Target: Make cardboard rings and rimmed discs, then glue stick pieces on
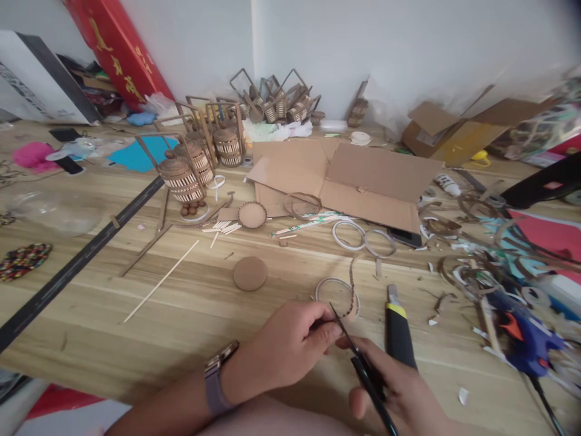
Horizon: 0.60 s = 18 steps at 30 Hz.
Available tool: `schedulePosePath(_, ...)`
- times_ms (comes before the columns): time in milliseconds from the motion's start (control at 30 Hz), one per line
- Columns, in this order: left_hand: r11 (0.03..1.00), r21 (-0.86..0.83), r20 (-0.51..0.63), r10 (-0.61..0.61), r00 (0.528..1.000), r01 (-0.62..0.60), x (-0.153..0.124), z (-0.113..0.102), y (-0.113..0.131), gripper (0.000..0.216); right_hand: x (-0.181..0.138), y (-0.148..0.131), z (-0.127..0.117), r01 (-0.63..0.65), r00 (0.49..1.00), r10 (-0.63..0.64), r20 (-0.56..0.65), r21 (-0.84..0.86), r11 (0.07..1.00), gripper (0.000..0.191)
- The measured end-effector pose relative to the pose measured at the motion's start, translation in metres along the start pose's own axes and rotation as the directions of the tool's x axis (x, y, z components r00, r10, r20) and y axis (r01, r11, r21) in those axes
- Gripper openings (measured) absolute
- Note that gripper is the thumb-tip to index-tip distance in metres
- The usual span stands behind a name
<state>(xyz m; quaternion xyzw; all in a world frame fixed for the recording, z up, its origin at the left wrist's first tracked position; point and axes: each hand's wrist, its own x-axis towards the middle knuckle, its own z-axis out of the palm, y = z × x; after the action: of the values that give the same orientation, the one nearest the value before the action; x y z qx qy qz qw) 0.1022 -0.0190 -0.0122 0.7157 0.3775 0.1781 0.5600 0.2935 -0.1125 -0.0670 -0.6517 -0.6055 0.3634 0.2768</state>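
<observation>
My right hand (394, 381) grips black scissors (363, 369), with the blades pointing up and left past my left fingertips. My left hand (295, 339) has thumb and index finger pinched together beside the blades; what lies between them is too small to make out. Just beyond the fingertips, a narrow dark-edged cardboard strip (352, 281) curves upward across a pale ring (323, 287) on the table. Whether the strip reaches my left fingers is hidden. To the left lies a round cardboard disc (250, 274).
A utility knife (399, 327) lies right of my hands, a blue glue gun (521, 333) farther right among scraps. Folded cardboard (372, 175) and two rings (348, 235) sit beyond. Small handled baskets (181, 178) stand back left; a thin stick (161, 281) lies left.
</observation>
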Motion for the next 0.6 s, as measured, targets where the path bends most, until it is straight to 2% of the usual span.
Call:
schedulePosePath(133, 1.0, 0.006, 0.002, -0.003, 1.0, 0.003, 0.002, 0.0, 0.001, 0.025, -0.002, -0.001, -0.011, -0.096, 0.994, 0.094, -0.061, -0.023, 0.995, 0.029)
schedulePosePath(233, 0.999, 0.032, -0.004, 0.009, 1.0, -0.009, 0.001, 0.0, 0.0, 0.023, -0.001, 0.002, -0.035, -0.217, 0.957, 0.184, -0.223, -0.13, 0.967, 0.038)
schedulePosePath(367, 0.991, 0.137, -0.03, 0.006, 1.0, -0.002, -0.003, -0.002, -0.002, 0.021, 0.0, 0.03, -0.082, -0.452, 0.876, 0.345, -0.336, -0.325, 0.831, 0.059)
schedulePosePath(467, 0.983, 0.184, -0.028, 0.005, 1.0, 0.0, -0.004, -0.002, -0.004, 0.021, -0.002, 0.065, -0.11, -0.569, 0.814, 0.371, -0.448, -0.479, 0.669, 0.064)
schedulePosePath(533, 0.981, 0.193, -0.028, 0.016, 0.999, -0.01, -0.005, -0.002, -0.006, 0.021, -0.003, 0.083, -0.119, -0.581, 0.811, 0.372, -0.452, -0.543, 0.606, 0.067)
schedulePosePath(600, 0.981, 0.191, -0.029, 0.031, 0.999, -0.025, -0.006, -0.002, -0.008, 0.021, -0.002, 0.089, -0.119, -0.54, 0.838, 0.31, -0.45, -0.599, 0.591, 0.065)
